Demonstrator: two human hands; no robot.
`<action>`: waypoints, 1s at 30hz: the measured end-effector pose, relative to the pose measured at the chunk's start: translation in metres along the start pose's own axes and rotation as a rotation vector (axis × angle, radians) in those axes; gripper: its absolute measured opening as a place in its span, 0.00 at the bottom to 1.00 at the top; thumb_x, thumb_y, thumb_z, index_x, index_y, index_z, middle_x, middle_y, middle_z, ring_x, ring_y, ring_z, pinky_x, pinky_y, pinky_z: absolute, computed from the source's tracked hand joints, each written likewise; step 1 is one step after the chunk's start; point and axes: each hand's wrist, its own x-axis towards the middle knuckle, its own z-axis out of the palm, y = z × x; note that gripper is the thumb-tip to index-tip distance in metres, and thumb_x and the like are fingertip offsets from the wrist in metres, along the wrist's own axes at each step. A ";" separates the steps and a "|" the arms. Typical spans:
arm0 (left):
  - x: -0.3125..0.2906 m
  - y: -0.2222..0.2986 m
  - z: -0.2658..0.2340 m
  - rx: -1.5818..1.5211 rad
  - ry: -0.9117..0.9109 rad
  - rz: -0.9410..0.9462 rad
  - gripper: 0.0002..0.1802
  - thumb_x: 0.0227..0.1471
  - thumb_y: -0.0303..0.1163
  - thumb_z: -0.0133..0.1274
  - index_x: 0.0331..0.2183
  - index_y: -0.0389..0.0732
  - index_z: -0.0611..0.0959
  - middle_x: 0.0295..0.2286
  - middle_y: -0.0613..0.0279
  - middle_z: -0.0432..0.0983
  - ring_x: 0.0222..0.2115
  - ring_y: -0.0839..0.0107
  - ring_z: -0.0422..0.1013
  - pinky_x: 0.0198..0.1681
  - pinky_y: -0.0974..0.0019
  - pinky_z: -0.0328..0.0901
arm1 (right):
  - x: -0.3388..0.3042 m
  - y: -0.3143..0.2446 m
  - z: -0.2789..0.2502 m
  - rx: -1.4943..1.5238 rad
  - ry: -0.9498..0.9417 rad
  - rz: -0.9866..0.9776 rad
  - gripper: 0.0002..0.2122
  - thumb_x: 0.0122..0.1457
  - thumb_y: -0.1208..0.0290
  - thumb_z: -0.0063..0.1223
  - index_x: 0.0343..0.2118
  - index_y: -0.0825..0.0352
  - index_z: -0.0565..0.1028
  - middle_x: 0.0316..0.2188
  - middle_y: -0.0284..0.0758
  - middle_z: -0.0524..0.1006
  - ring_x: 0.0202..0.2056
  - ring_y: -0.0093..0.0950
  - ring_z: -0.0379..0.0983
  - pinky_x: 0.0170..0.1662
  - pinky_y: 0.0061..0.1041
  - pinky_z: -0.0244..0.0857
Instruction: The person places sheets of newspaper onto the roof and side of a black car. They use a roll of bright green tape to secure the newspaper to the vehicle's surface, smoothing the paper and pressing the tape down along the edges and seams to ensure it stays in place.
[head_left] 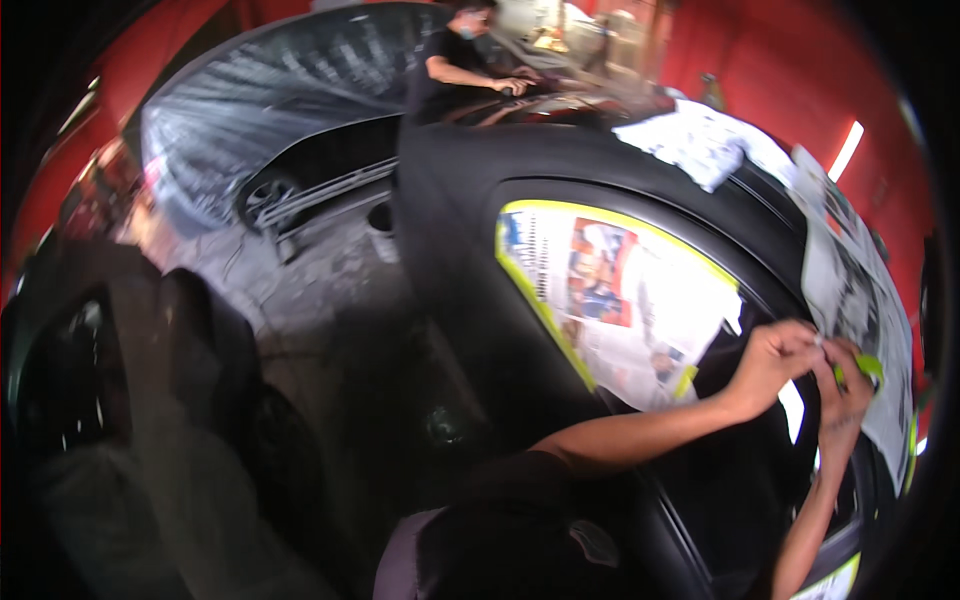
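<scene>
Plainly, the left hand (775, 362), fingers pinched (on what, I cannot tell), is nearer the newspaper (645, 315) lying leftward; the right hand (845, 388) grips yellow-green tape (870, 368).

A bright yellow-green tape (872, 367) — blurred on my feed, so I cannot tell whether it is a roll or a loose length — is held in the right hand (843, 388). Left of it I see a newspaper sheet (645, 300), printed with text and colour photos, lying over a dark car's side window (715, 362). A yellow-green border (563, 344) runs along its upper and left edges — its lower-right edge leaves dark glass bare.
</scene>
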 end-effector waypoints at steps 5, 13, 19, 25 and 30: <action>0.008 -0.013 -0.011 -0.155 -0.031 -0.027 0.03 0.61 0.21 0.60 0.37 0.33 0.82 0.32 0.67 0.79 0.32 0.83 0.74 0.36 0.75 0.70 | -0.001 0.028 0.005 -0.033 -0.057 -0.138 0.10 0.67 0.78 0.54 0.48 0.77 0.78 0.46 0.45 0.79 0.47 0.36 0.77 0.54 0.32 0.67; 0.012 0.019 -0.015 0.014 -0.077 0.040 0.05 0.58 0.22 0.62 0.34 0.31 0.81 0.36 0.62 0.72 0.35 0.81 0.73 0.36 0.73 0.67 | 0.000 0.047 0.011 -0.082 -0.069 -0.110 0.13 0.71 0.78 0.49 0.54 0.77 0.77 0.51 0.48 0.79 0.52 0.40 0.78 0.56 0.34 0.69; -0.003 0.014 -0.002 0.212 -0.061 0.110 0.06 0.50 0.19 0.62 0.33 0.33 0.83 0.40 0.55 0.77 0.41 0.65 0.75 0.43 0.62 0.70 | -0.028 0.043 -0.013 -0.354 -0.091 -0.142 0.15 0.71 0.73 0.48 0.53 0.77 0.78 0.52 0.52 0.80 0.55 0.46 0.77 0.60 0.40 0.67; 0.000 0.020 -0.036 0.110 0.028 -0.066 0.09 0.61 0.22 0.62 0.43 0.31 0.86 0.47 0.56 0.80 0.39 0.75 0.78 0.40 0.71 0.76 | 0.008 -0.018 0.024 -0.166 -0.013 -0.185 0.13 0.62 0.72 0.62 0.47 0.70 0.82 0.40 0.48 0.83 0.38 0.48 0.81 0.44 0.38 0.73; -0.010 0.026 -0.017 0.048 -0.033 -0.058 0.11 0.63 0.23 0.59 0.47 0.29 0.83 0.53 0.51 0.76 0.45 0.68 0.79 0.47 0.63 0.82 | -0.008 -0.023 0.009 -0.151 -0.042 -0.051 0.13 0.61 0.74 0.63 0.48 0.71 0.82 0.46 0.44 0.82 0.44 0.44 0.82 0.49 0.35 0.74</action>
